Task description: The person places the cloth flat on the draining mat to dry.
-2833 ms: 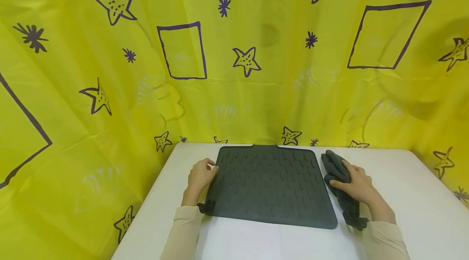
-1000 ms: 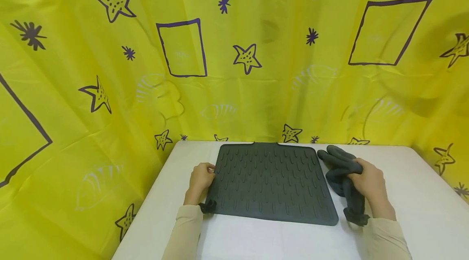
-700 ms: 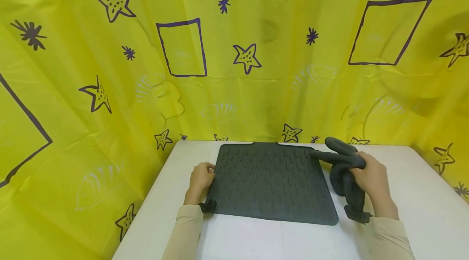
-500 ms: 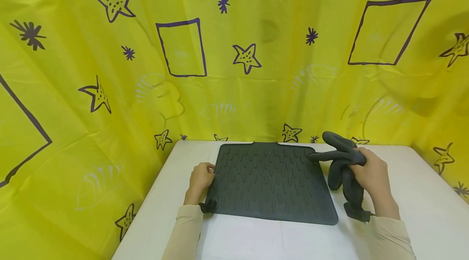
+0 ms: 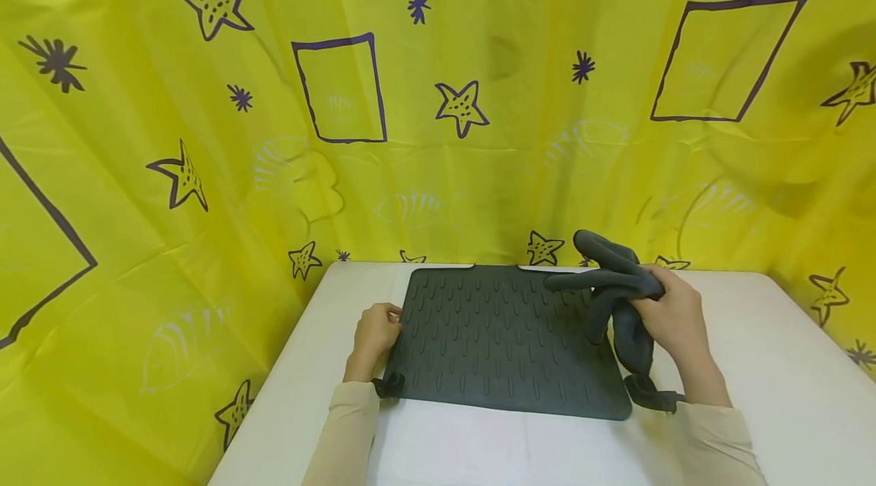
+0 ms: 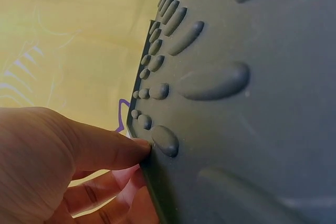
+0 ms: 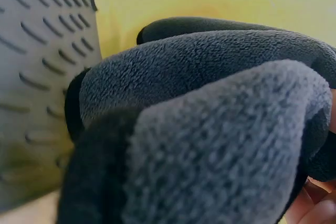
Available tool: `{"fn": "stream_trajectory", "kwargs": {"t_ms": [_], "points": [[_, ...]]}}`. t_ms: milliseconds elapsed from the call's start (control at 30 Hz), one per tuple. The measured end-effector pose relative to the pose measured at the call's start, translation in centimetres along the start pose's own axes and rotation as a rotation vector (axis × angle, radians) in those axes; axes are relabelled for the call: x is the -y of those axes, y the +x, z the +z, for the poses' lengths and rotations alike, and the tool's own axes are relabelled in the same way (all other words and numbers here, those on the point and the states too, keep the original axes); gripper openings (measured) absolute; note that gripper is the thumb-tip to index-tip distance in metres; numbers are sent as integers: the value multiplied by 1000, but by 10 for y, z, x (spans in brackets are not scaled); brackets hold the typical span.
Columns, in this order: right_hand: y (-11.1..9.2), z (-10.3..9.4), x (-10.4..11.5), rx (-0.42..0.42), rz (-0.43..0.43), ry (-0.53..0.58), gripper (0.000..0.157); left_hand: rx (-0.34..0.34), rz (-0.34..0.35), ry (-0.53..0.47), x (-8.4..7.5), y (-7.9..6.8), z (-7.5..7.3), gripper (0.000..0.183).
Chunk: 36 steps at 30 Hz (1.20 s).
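Note:
A dark grey ribbed drying mat (image 5: 493, 349) lies on the white table, its tab toward the back. My left hand (image 5: 375, 330) is at its left edge; in the left wrist view, the thumb (image 6: 113, 150) presses on top of the rim with the other fingers underneath. My right hand (image 5: 679, 319) grips a bunched dark grey cloth (image 5: 619, 282) above the mat's right side, with loose folds reaching over the back right corner. In the right wrist view the cloth (image 7: 220, 150) looks fuzzy with a black border, and hides most of the right fingers.
The white table (image 5: 465, 444) shows in front of the mat and to both sides. A yellow curtain (image 5: 411, 189) with drawn stars and frames hangs behind the table and along the left. Black wrist straps sit at both cuffs.
My right hand has lifted the cloth off the table beside the mat and carried it up and left over the mat's right part. The left hand stays at the mat's left edge.

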State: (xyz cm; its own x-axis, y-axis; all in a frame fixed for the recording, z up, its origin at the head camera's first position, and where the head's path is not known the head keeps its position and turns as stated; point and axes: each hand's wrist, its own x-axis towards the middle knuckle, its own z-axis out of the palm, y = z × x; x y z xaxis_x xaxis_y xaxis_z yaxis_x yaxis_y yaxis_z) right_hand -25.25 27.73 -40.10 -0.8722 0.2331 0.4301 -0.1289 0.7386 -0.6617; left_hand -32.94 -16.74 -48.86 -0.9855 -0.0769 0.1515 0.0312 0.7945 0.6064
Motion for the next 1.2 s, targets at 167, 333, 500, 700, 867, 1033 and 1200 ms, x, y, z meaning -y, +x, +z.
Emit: {"fn": "stream_trajectory", "kwargs": {"t_ms": [167, 333, 500, 700, 867, 1033, 1200], "points": [[-2, 12, 13, 32, -30, 53, 32, 3, 0, 1, -1, 0, -1, 25], [-5, 29, 23, 58, -53, 96, 29, 0, -4, 7, -1, 0, -1, 25], [-8, 48, 31, 56, -62, 161, 30, 2, -12, 5, -3, -1, -2, 24], [-13, 70, 39, 96, -59, 213, 26, 8, -26, -5, -2, -1, -2, 24], [-19, 89, 44, 130, -68, 240, 25, 7, -27, -5, 0, 0, -2, 24], [-24, 105, 47, 153, -50, 266, 24, 6, -28, 0, 0, 1, -1, 24], [-27, 116, 49, 168, 28, 311, 25, 17, -49, 5, -1, 3, 0, 25]]}}
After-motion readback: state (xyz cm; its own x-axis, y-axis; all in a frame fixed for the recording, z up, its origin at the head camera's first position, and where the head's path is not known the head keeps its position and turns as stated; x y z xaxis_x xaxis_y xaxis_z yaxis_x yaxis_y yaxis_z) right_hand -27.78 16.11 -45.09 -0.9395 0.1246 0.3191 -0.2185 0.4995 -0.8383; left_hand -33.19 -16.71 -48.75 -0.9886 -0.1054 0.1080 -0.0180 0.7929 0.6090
